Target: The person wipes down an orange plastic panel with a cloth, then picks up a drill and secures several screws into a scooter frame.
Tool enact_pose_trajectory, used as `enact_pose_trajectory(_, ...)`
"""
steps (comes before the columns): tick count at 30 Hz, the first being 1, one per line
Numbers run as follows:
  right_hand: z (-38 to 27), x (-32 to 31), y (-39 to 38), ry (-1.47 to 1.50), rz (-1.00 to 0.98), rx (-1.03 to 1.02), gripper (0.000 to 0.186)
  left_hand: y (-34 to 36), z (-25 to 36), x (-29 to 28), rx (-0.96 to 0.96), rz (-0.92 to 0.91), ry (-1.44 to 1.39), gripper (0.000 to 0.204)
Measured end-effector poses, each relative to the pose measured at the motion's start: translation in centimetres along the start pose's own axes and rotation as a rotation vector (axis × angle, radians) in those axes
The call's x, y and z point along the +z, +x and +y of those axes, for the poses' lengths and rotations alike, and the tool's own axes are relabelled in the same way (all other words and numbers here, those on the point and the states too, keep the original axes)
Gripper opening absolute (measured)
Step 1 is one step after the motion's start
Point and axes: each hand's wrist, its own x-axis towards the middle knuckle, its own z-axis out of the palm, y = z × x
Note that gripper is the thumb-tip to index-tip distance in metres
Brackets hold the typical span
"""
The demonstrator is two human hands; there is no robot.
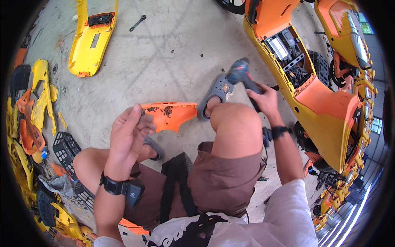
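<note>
the left hand [128,133] pinches an orange plastic panel [170,114] in its fingers. the right hand [265,100] wraps its fingers around a cordless drill [242,75], near the yellow scooter [317,111] on the right.

I crouch on the concrete floor [164,61]. My left hand [127,131] pinches an orange panel [170,114] by its left end, fingers [132,117] curled at its edge, the panel held level above my knees. My right hand [265,101] grips a drill [242,76], its nose pointing up and away from me, over my grey clog [216,92]. Just to my right stands a yellow and orange scooter [317,107] with its deck open and wiring showing. A yellow cover [90,39] and a wrench [138,22] lie on the floor ahead, well apart from me. Yellow parts [39,94] and a black basket [65,148] sit to my left.
</note>
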Motion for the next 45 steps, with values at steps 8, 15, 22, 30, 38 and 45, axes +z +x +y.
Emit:
enact_pose_trajectory(8, -9.7, -10.9, -17.7, 1.064, -0.087, -0.123, 0.076, -2.6, 0.6, 0.4, 0.092, -0.217, 0.038, 0.019)
enact_pose_trajectory(15, -16.5, -9.2, -26.5, 1.109, -0.456, -0.066, 0.070, -4.0, 1.0, 1.4, 0.096, -0.478, 0.020, 0.025)
enact_pose_trajectory(22, -20.1, -5.4, -28.2, 1.027, -0.769, 0.040, 0.066, -6.3, 2.3, 0.8, 0.162, -0.576, 0.017, 0.020)
enact_pose_trajectory(30, -19.8, -3.6, -28.0, 0.928, -0.785, 0.002, 0.062, -7.2, 2.7, 0.0, 0.213, -0.632, 0.011, 0.025)
enact_pose_trajectory(38, -19.2, -3.5, -27.9, 0.912, -0.787, 0.013, 0.059, -7.6, 2.4, 0.2, 0.151, -0.561, 0.045, 0.020)
enact_pose_trajectory(45, -19.2, -3.2, -27.7, 0.893, -0.790, -0.034, 0.055, -7.1, 1.8, 0.1, 0.069, -0.570, -0.064, 0.023)
